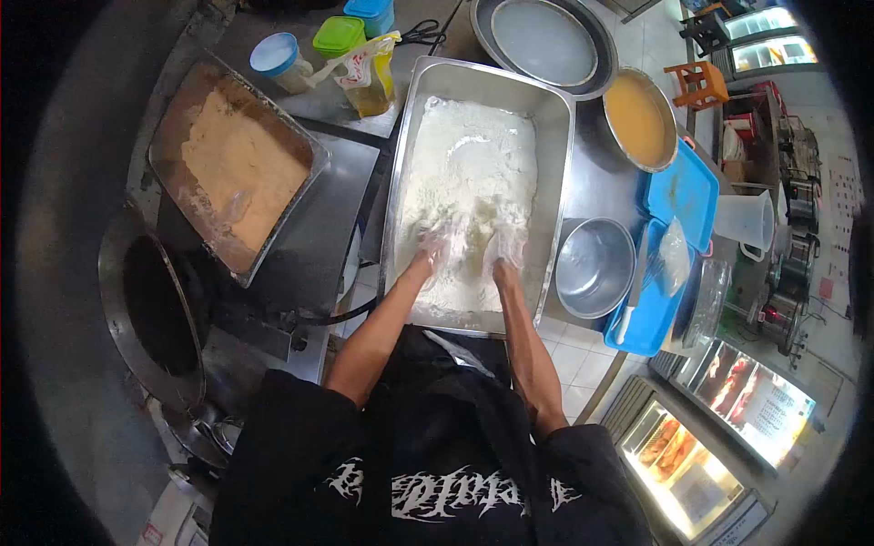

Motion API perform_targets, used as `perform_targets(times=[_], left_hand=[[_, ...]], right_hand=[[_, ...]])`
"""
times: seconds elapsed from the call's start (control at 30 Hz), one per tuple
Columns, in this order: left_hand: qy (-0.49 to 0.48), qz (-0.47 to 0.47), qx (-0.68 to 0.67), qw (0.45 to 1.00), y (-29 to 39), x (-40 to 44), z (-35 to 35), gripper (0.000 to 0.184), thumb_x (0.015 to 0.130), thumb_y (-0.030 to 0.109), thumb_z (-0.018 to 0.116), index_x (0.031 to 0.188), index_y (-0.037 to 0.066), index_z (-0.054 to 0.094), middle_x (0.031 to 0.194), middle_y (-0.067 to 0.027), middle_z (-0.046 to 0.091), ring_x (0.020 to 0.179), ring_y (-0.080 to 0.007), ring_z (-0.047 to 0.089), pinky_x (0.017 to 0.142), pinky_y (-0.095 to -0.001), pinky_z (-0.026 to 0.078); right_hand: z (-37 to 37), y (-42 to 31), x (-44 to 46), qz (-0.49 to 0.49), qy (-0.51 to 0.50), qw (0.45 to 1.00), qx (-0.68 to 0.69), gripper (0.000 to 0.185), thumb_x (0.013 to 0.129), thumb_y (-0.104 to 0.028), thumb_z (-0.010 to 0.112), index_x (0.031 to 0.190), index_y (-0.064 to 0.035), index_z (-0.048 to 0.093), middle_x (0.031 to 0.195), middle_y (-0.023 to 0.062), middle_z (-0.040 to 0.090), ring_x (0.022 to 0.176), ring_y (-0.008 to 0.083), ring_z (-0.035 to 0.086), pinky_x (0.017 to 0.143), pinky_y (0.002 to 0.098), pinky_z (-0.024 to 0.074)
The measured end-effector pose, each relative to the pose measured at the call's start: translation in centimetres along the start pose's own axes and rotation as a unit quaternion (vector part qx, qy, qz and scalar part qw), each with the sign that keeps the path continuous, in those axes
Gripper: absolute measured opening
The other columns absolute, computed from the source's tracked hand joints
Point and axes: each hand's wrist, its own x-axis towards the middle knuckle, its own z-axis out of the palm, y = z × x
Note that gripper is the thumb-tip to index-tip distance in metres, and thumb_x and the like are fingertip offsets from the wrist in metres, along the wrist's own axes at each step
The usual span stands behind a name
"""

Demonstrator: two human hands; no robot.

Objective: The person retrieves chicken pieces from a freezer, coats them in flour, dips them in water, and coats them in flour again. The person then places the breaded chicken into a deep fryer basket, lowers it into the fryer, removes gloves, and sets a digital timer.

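Observation:
A deep rectangular metal tray (557, 182) stands in front of me, holding a wide bed of white flour-like powder (473, 150). Both hands are down in the powder near the tray's close end. My left hand (437, 247) is coated white, and its fingers are blurred and partly buried. About a hand's width to the right, my right hand (505, 246) is coated too, its fingers also smeared by motion and powder. Whether either hand grips anything is hidden.
A tray of tan powder (238, 173) lies left, above a large wok (150, 309). Right of me are an empty metal bowl (596, 268), a bowl of orange-brown liquid (639, 120) and blue trays (645, 318) with a knife (632, 291). An oil bag (369, 86) stands behind.

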Motion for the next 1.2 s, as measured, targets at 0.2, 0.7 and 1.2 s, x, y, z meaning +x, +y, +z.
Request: perform_targets(times=[0.2, 0.7, 1.2], left_hand=[[0.144, -0.146, -0.05, 0.977, -5.0, 1.9, 12.7, 0.048, 0.094, 0.02, 0.028, 0.139, 0.003, 0.022, 0.146, -0.0154, 0.015, 0.133, -0.0294, 0.019, 0.109, -0.0421, 0.014], [0.023, -0.204, -0.282, 0.937, 2.2, -0.3, 0.8, 0.045, 0.094, 0.033, 0.038, 0.123, 0.001, 0.046, 0.113, -0.016, 0.054, 0.101, -0.0233, 0.052, 0.087, -0.0356, 0.04], [0.146, -0.166, -0.21, 0.952, -3.3, 1.3, 12.6, 0.064, 0.09, 0.05, 0.034, 0.132, 0.001, 0.034, 0.132, -0.018, 0.039, 0.124, -0.0298, 0.033, 0.104, -0.0356, 0.024]], right_hand=[[-3.4, -3.5, 2.8, 0.133, -0.221, 0.966, -0.008, 0.047, 0.093, -0.025, 0.039, 0.135, -0.0054, 0.032, 0.134, 0.0145, 0.039, 0.125, 0.0279, 0.034, 0.106, 0.0351, 0.0219], [-2.6, -9.6, 5.5, 0.413, -0.04, 0.84, 0.351, 0.037, 0.079, -0.025, 0.063, 0.107, -0.0013, 0.055, 0.094, 0.0065, 0.057, 0.087, 0.0148, 0.053, 0.079, 0.0296, 0.0426], [3.5, 0.4, -1.5, 0.013, -0.052, 0.996, -0.074, 0.042, 0.086, -0.024, 0.05, 0.124, -0.0068, 0.049, 0.12, 0.0188, 0.052, 0.116, 0.0325, 0.043, 0.102, 0.0419, 0.0294]])
